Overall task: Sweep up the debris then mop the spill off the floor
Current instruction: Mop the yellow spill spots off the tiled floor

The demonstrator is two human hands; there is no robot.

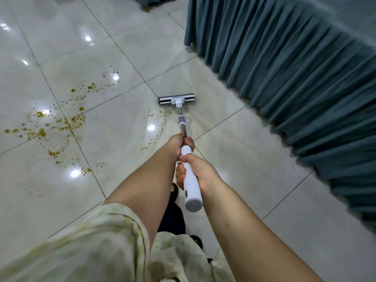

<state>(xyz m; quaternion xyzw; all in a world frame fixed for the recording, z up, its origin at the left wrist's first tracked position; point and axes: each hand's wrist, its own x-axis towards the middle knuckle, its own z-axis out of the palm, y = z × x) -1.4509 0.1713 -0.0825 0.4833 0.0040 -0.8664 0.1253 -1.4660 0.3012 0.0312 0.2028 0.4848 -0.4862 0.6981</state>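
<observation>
White grip: the thick white plastic handle (190,178) at the near end of the long flat-headed mop (180,119) points back toward the camera, its rounded end cap facing the viewer.
Right hand: the right hand (200,173) is wrapped tight round the white handle, thumb on top, fingers curled underneath.
Left hand: the left hand (179,142) is closed round the mop farther down, where the white handle meets the silvery metal pole (182,127).
Mop head: the flat grey-and-white rectangular mop head (176,99) lies flat on the floor, set crosswise to the pole, near the foot of the curtain.
Floor: glossy pale stone-look floor tiles (114,143) with dark grout lines and bright ceiling-light reflections.
Spill: a scatter of yellow-brown liquid spatter (40,131) spreads over the tiles to the left, well apart from the mop head; a thinner trail of droplets (156,135) runs just left of the pole, its upper end just below the head's left end.
Curtain: a pleated blue-grey fabric curtain (295,68) hangs down to the floor along the right side.
Clothing: a pale cream short sleeve with greenish print (97,241) covers the left upper arm; both forearms are bare.
Feet: dark footwear shows below the arms, partly hidden.
</observation>
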